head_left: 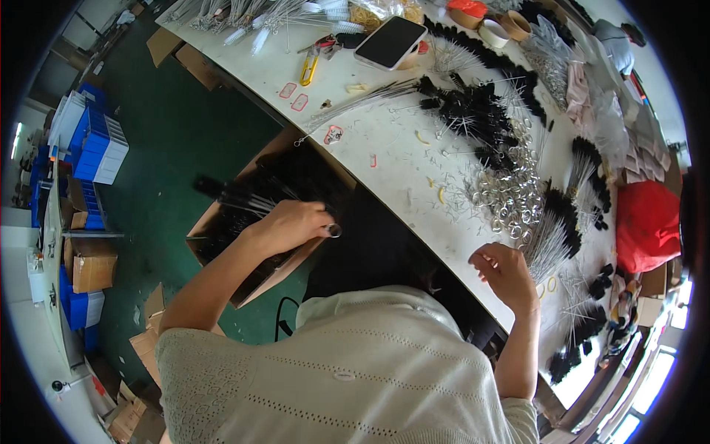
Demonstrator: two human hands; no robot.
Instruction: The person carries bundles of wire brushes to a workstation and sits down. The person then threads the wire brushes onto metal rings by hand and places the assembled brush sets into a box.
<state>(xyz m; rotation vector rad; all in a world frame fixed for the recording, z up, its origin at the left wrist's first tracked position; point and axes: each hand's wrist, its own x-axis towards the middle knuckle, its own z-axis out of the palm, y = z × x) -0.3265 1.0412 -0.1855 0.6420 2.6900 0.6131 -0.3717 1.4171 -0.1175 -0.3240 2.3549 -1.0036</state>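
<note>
While the left hand [290,224] reaches down into a cardboard box [255,277] beside the counter [384,155], its fingers are clenched around a bundle of black brushes [237,196], thin wire stems with dark bristle tips, fanning out to the left above the box. A small dark round end shows at the fingertips. More of the same black brushes fill the box, packed lengthwise, dark and hard to separate. The right hand [505,272] hovers over the counter edge, fingers loosely curled; cannot tell if it pinches anything.

Just beyond the right hand lies a pile of wire stems [549,240], and further in a heap of clear rings [510,196]. Black brushes also lie scattered across the counter's middle. A phone [390,41] rests face up at the far side, yellow clippers [309,68] near it, tape rolls [505,28] further right. A red bag [648,224] sits at the right end.

The white counter edge runs diagonally from upper left to lower right. The box sits below that edge on the green floor [170,140]. Open floor is left of the box; blue crates [100,148] stand well apart at far left.
</note>
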